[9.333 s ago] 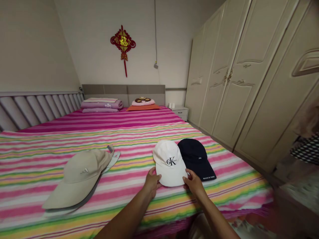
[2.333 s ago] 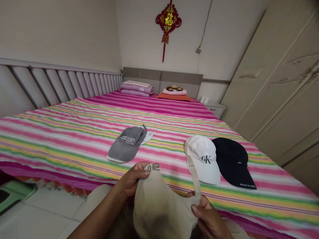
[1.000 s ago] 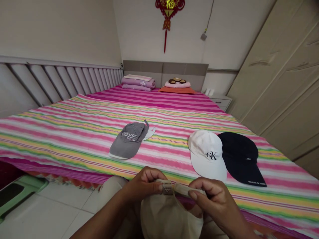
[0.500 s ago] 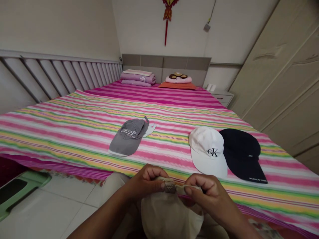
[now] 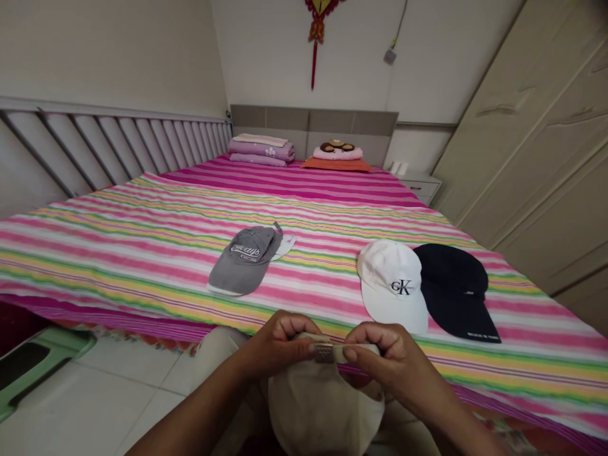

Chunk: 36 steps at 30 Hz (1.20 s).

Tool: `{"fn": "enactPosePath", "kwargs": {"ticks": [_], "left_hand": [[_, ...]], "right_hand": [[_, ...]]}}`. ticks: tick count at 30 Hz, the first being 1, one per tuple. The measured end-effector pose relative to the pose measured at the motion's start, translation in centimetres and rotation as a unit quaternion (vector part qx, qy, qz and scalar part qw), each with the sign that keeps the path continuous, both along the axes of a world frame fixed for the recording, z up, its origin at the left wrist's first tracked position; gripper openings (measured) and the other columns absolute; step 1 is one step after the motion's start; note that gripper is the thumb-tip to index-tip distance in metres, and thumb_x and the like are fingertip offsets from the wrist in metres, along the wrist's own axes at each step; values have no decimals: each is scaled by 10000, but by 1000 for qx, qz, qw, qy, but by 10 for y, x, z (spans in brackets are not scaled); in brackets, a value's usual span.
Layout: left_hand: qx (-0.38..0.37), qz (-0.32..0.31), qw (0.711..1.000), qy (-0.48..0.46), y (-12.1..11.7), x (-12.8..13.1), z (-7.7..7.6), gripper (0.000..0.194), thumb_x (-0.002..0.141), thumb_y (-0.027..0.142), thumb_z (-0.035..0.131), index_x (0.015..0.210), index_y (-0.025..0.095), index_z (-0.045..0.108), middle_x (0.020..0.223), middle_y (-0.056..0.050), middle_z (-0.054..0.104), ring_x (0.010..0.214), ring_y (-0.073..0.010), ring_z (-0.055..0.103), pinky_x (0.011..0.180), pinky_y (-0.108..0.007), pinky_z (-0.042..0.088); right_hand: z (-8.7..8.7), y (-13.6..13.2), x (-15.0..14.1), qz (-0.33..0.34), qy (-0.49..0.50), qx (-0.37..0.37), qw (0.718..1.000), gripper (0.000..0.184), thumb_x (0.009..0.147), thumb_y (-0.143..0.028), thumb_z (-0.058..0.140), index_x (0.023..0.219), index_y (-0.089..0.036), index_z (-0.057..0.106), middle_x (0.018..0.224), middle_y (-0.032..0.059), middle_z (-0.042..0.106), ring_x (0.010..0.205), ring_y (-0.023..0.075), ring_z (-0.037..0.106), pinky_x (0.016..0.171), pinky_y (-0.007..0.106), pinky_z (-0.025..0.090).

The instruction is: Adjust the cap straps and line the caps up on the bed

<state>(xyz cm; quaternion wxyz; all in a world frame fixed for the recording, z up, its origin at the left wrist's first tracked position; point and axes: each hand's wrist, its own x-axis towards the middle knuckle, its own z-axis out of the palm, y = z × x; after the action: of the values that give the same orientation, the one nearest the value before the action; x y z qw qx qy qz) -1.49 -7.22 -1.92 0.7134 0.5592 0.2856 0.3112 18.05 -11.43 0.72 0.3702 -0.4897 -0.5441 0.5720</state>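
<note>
The left hand [image 5: 285, 345] pinches the back edge of a beige cap [image 5: 327, 411] between thumb and bent fingers, beside a metal buckle [image 5: 325, 353]. The right hand [image 5: 387, 351] pinches the cap's back strap [image 5: 340, 353] in the same way, just across from it. The cap hangs below both hands, its rear opening under the right hand's thumb.

The strap's end is up against the buckle and seems to be in it, or entering it; whether it is threaded right through or locked cannot be told. As I judge it, the two sides are brought together, but the hands have yet to let go and the cap is not laid down. The buckle carries small raised marks, too blurred to name.

Beyond the left hand and a little to its left, a grey cap [image 5: 244, 263] lies on the striped sheet [image 5: 156, 253], with pale script ending in what looks like "ways" and a smaller, unreadable line under it. Its strap end sticks up at the back.

Just beyond the right hand lies a white cap [image 5: 392, 278] with large dark letters, apparently "CK" or "GK". Farther right, touching it, is a black cap [image 5: 451, 285]; its brim lettering seems to start "BELIEVE", the rest unclear.
</note>
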Motion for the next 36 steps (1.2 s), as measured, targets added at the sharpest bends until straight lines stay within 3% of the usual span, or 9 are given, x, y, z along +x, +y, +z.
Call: {"fn": "enactPosePath", "kwargs": {"ticks": [14, 23, 26, 30, 33, 36], "left_hand": [[38, 6, 999, 30, -1, 6, 0, 250, 669, 362, 646, 770, 134, 670, 638, -14, 606, 546, -80, 475, 519, -193, 344], [59, 31, 996, 56, -5, 9, 2, 213, 675, 341, 641, 729, 136, 653, 596, 5, 580, 539, -71, 458, 521, -190, 336], [34, 35, 997, 59, -7, 11, 7, 203, 659, 327, 655, 698, 128, 652, 601, -3, 591, 537, -71, 470, 520, -192, 347], [-9, 57, 997, 59, -8, 14, 10, 206, 634, 317, 679, 696, 123, 647, 605, -9, 592, 533, -72, 480, 509, -191, 348], [-36, 63, 997, 16, -9, 15, 7, 252, 627, 299, 690, 818, 150, 619, 588, 16, 571, 509, -63, 478, 514, -192, 354], [-38, 76, 996, -18, -9, 17, 2, 236, 622, 291, 694, 779, 150, 586, 550, 36, 532, 465, -46, 438, 481, -179, 330]], "right_hand": [[3, 4, -6, 0, -32, -9, 999, 236, 653, -370, 583, 553, -169, 509, 400, -53, 427, 345, 59, 314, 339, 188, 238], [1, -2, -9, -18, -48, 87, 995, 208, 696, -305, 563, 549, -171, 502, 468, -32, 482, 406, 66, 338, 364, 184, 249], [-1, -4, -9, -18, -72, 118, 990, 206, 706, -290, 547, 544, -173, 497, 474, -31, 479, 422, 74, 347, 388, 196, 270], [0, -5, -10, -77, -102, 166, 978, 215, 704, -295, 557, 537, -180, 485, 464, -34, 458, 428, 81, 344, 391, 203, 264], [0, -6, -12, -68, -70, 132, 986, 234, 700, -321, 576, 539, -177, 486, 453, -40, 444, 412, 72, 327, 379, 203, 242], [-1, -6, -11, -47, -16, 65, 997, 254, 691, -365, 596, 564, -167, 501, 451, -46, 436, 406, 65, 330, 392, 203, 247]]}}
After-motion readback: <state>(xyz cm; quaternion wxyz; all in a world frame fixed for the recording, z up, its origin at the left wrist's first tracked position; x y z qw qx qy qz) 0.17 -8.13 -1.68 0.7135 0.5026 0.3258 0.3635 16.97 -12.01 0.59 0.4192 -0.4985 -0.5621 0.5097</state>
